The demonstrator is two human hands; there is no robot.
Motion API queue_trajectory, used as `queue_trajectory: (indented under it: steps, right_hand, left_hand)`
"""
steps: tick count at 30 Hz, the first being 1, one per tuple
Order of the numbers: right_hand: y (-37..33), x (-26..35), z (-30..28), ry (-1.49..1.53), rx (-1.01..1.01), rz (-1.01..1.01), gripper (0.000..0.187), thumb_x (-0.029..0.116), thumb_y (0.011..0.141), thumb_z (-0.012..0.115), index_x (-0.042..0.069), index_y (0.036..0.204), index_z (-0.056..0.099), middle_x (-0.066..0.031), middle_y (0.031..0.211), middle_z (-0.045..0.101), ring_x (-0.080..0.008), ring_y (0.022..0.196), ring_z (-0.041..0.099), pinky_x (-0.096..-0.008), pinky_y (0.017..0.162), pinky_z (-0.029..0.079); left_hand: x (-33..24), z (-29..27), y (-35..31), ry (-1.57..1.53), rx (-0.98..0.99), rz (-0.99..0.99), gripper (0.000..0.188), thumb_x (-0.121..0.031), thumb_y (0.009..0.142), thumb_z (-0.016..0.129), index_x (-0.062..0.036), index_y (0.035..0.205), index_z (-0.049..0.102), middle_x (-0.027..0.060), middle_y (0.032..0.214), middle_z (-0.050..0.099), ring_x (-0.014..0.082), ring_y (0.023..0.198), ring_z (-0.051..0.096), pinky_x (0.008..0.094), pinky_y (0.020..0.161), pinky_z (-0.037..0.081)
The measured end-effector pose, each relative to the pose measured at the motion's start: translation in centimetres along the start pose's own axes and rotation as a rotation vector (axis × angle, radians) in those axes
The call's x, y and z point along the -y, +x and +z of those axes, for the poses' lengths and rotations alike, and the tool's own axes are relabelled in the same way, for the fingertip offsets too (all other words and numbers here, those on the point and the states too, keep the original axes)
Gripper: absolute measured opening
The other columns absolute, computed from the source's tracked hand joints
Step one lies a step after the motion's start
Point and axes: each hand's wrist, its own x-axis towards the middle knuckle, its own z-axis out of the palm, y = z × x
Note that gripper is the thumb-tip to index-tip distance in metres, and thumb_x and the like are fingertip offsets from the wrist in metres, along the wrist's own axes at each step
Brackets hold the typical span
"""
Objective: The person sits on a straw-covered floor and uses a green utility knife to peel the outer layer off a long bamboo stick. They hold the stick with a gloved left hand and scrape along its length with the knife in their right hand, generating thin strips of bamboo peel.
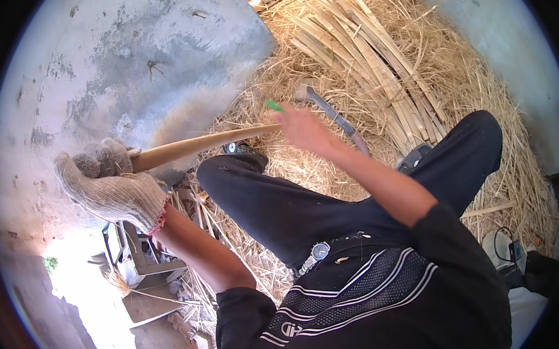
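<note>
My left hand (114,182), in a grey knitted work glove, is raised at the left. Its fingers are closed round one end of a long pale bamboo strip (206,142), which slants toward the middle above my bent legs. My bare right hand (305,131) is at the strip's other end, closed but smeared by motion. A small bright green piece (274,105) juts out past its fingers; the rest of that piece is hidden. Beyond the right hand, a dark long-handled tool (338,119) lies on the shavings, its head partly buried.
A bundle of split bamboo strips (374,64) lies on deep straw-coloured shavings (489,128) ahead. A stained pale wall (181,60) rises close at the left, another at the right. Near my left elbow stands a dark frame-like object (146,261) amid scraps.
</note>
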Motion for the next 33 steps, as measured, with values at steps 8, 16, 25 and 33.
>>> queue_trajectory:
  steps: [8,16,25,33]
  right_hand:
    - [-8.3,10.2,-6.1,0.356,-0.004,0.021,0.028,0.029,0.098,0.044,0.001,0.096,0.048,-0.0242,0.058,0.059,-0.0434,0.057,0.063,-0.0501,0.055,0.053]
    - [-9.7,10.9,-7.9,0.434,-0.133,-0.090,0.024,0.026,0.096,0.051,0.003,0.093,0.048,-0.0208,0.051,0.053,-0.0415,0.048,0.057,-0.0477,0.044,0.046]
    - [-8.7,12.8,-7.7,0.385,-0.193,-0.090,0.023,0.023,0.096,0.052,0.001,0.092,0.046,-0.0185,0.050,0.053,-0.0391,0.047,0.059,-0.0469,0.041,0.047]
    - [-8.0,4.6,-1.1,0.176,-0.157,0.133,0.024,0.023,0.096,0.048,-0.001,0.099,0.049,-0.0231,0.056,0.058,-0.0455,0.052,0.059,-0.0503,0.051,0.050]
  left_hand:
    - [-0.2,-0.7,0.5,-0.386,0.653,-0.114,0.049,-0.030,0.098,0.043,-0.0214,0.054,0.023,-0.0047,0.043,0.024,0.0080,0.033,0.021,0.0235,0.034,0.020]
    - [0.4,-1.1,1.2,-0.537,0.885,-0.112,0.046,-0.031,0.099,0.038,-0.0198,0.055,0.032,-0.0029,0.042,0.031,0.0087,0.032,0.024,0.0258,0.035,0.022]
    - [1.3,-0.9,2.9,-0.534,0.922,-0.142,0.045,-0.030,0.098,0.038,-0.0191,0.054,0.032,-0.0035,0.044,0.029,0.0097,0.034,0.022,0.0285,0.042,0.025]
    - [1.0,0.5,1.4,-0.574,1.029,-0.097,0.045,-0.033,0.097,0.042,-0.0208,0.054,0.035,-0.0045,0.044,0.032,0.0098,0.033,0.027,0.0279,0.042,0.023]
